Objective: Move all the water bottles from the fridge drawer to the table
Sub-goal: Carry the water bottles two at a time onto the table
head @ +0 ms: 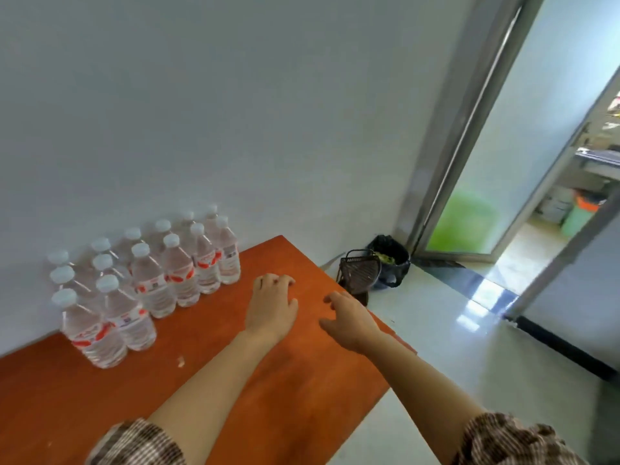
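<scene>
Several clear water bottles [151, 280] with white caps and red-and-white labels stand upright in rows on the orange-brown table [268, 397], close to the white wall. My left hand [271, 305] hovers over the table to the right of the bottles, fingers curled loosely, holding nothing. My right hand [349, 320] is beside it near the table's right edge, fingers apart and empty. Neither hand touches a bottle. No fridge drawer is in view.
A dark wire basket [359, 270] and a black-lined bin [391, 260] stand on the pale floor past the table's far right corner. A glass door [496, 146] with a metal frame stands open at the right. A small scrap [181, 361] lies on the table.
</scene>
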{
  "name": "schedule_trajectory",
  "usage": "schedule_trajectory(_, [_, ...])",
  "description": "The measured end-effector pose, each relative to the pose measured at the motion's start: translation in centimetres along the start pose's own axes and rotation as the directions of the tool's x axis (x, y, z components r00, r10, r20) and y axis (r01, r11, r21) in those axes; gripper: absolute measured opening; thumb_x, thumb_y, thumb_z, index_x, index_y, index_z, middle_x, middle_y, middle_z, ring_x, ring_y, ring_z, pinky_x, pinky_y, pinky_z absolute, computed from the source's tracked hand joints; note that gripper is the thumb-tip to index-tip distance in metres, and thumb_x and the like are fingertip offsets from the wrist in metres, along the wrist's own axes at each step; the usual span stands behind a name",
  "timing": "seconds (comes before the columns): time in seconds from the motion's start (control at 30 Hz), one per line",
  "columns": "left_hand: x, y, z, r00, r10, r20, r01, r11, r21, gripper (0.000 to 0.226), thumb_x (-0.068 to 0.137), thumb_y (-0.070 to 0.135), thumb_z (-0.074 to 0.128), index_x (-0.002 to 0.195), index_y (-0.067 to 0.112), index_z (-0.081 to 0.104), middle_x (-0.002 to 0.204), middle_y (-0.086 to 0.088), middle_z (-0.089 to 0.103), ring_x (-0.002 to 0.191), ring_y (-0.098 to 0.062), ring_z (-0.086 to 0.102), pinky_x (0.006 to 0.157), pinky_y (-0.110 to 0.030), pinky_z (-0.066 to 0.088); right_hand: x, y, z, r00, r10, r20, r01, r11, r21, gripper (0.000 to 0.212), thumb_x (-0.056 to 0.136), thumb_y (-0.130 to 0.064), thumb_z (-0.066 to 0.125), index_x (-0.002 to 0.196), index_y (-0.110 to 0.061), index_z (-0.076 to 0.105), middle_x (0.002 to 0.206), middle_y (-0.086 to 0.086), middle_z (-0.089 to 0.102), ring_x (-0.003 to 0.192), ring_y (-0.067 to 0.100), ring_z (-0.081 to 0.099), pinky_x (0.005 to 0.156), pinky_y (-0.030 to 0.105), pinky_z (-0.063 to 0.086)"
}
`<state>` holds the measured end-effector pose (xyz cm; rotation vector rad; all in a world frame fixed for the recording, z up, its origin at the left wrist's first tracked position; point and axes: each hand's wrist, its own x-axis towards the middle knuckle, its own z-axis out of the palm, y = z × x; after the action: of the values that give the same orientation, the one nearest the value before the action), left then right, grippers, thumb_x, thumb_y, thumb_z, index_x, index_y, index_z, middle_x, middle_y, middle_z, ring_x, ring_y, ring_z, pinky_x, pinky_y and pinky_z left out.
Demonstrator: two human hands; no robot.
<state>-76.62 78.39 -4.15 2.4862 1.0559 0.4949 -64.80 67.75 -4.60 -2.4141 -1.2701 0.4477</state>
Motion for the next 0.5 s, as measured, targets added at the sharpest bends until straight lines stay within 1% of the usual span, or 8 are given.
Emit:
schedule_trajectory(0.1, [-2.1, 8.4, 4.0, 0.992, 0.104, 0.072, -0.103, 0.995, -0.016, 0.036, 0.093, 0.024, 0.050, 0.130, 0.020, 0.049, 0.133, -0.004, 0.046, 0.128, -0.022, 0.032, 0.107, -0.030, 0.029, -5.0, 7.6, -3.0, 0.992, 0.117, -0.053, -0.115, 0.993, 0.030, 0.050, 0.089, -0.029, 0.059, 0.136, -0.017, 0.047, 0.132, 0.004, 0.051, 0.117, 0.021, 0.053, 0.095, 0.033, 0.048])
schedule_trajectory(0.2, [-4.7, 16.5, 8.5, 0.970, 0.175, 0.167, -0.171, 0.984, -0.041, 0.039, 0.092, 0.022, 0.048, 0.131, 0.019, 0.048, 0.135, -0.007, 0.044, 0.128, -0.023, 0.031, 0.106, -0.033, 0.030, -10.8, 15.1, -5.9, 0.969, 0.216, -0.120, -0.214, 0.976, 0.029, 0.046, 0.089, -0.035, 0.061, 0.131, -0.018, 0.051, 0.129, 0.004, 0.055, 0.115, 0.021, 0.055, 0.096, 0.035, 0.049])
schedule_trajectory(0.3, [-7.9, 24.4, 12.9, 0.937, 0.242, 0.251, -0.237, 0.970, -0.050, 0.040, 0.092, 0.024, 0.048, 0.132, 0.018, 0.047, 0.135, -0.008, 0.043, 0.128, -0.025, 0.031, 0.103, -0.035, 0.035, -17.0, 22.3, -9.0, 0.935, 0.312, -0.166, -0.314, 0.949, 0.016, 0.048, 0.092, -0.034, 0.059, 0.135, -0.016, 0.047, 0.134, 0.004, 0.052, 0.119, 0.021, 0.054, 0.098, 0.032, 0.047])
schedule_trajectory(0.4, [-11.1, 31.8, 16.5, 0.895, 0.323, 0.309, -0.316, 0.946, -0.073, 0.040, 0.093, 0.023, 0.049, 0.132, 0.017, 0.046, 0.135, -0.008, 0.044, 0.130, -0.024, 0.030, 0.102, -0.034, 0.037, -22.8, 28.8, -11.9, 0.884, 0.425, -0.197, -0.427, 0.904, 0.034, 0.050, 0.093, -0.033, 0.056, 0.138, -0.016, 0.044, 0.138, 0.003, 0.048, 0.123, 0.021, 0.050, 0.096, 0.032, 0.043])
schedule_trajectory(0.5, [-13.6, 38.7, 19.6, 0.842, 0.417, 0.341, -0.420, 0.905, -0.071, 0.041, 0.092, 0.024, 0.053, 0.131, 0.018, 0.047, 0.133, -0.008, 0.046, 0.126, -0.023, 0.035, 0.096, -0.031, 0.042, -27.9, 34.2, -14.4, 0.810, 0.527, -0.258, -0.523, 0.848, 0.091, 0.052, 0.092, -0.033, 0.058, 0.138, -0.016, 0.044, 0.140, 0.004, 0.049, 0.123, 0.022, 0.051, 0.100, 0.034, 0.045])
